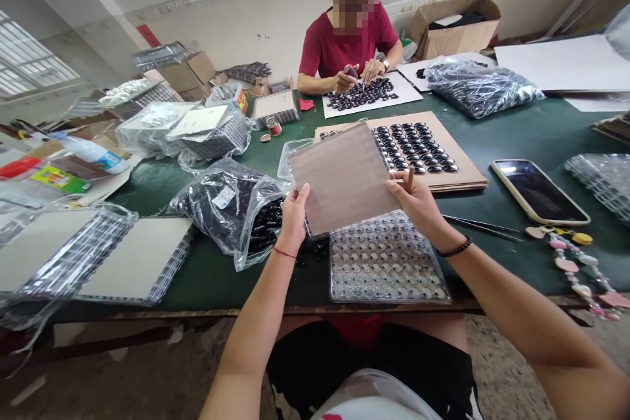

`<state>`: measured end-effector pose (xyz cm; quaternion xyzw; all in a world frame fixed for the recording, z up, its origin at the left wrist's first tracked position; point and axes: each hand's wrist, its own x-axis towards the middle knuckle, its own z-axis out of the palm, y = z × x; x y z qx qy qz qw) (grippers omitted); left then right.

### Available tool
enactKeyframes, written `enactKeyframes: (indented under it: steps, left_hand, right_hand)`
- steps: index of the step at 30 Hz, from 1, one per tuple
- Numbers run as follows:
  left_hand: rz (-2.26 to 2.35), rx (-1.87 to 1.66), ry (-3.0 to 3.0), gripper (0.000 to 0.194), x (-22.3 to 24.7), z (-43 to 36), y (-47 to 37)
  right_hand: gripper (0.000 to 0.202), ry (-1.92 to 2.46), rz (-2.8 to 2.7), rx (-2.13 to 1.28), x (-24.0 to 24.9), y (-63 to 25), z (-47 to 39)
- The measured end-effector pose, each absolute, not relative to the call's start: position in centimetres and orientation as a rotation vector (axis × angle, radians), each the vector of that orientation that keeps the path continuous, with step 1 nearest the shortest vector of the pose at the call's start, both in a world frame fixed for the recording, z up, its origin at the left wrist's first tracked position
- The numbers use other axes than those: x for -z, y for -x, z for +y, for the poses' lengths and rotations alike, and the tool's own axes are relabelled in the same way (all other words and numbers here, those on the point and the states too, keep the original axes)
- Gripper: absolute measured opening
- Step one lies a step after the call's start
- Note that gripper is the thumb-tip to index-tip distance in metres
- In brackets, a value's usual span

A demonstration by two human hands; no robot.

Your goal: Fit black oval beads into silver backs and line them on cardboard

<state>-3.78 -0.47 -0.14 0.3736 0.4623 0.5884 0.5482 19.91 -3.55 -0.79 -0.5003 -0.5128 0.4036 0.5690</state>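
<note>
The flat brown-grey panel (344, 184) is held up between the two hands, over the far part of the clear tray (388, 269) and near the cardboard (443, 128) on the tabletop (502, 134). The left hand (294, 213) pinches its left edge toward the near corner, thumb on the face; the right hand (413, 200) grips the right edge near the near-right corner, with a small brown stick (410, 178) at its fingers.

To hold it well, I'd keep both grips light and at the edges, since the clear wrap could crease, and raise or lower both sides together. As both grips sit toward the near side, the far side could tip. The stick is best kept off the face.

The panel's broad face is turned up toward the wearer, its far edge slanting away to the right. It looks nearly square, so I cannot tell a long axis.
</note>
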Motion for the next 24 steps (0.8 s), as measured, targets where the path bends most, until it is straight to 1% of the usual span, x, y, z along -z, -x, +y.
enactKeyframes:
  steps: [7,13,24]
  left_hand:
    - [1.043,-1.362,-0.845,0.024,-0.26,-0.75,3.49]
    - [0.941,-1.292,-0.873,0.029,-0.40,-0.98,3.26]
    - [1.044,-1.357,-0.781,0.028,0.03,-0.56,3.58]
  right_hand:
    - [0.026,1.179,-1.200,-0.955,1.07,-20.00,-3.17]
    - [0.026,1.209,-1.158,-0.898,1.01,-19.99,-3.11]
    - [0.029,1.268,-1.217,-0.965,0.96,-19.79,-3.07]
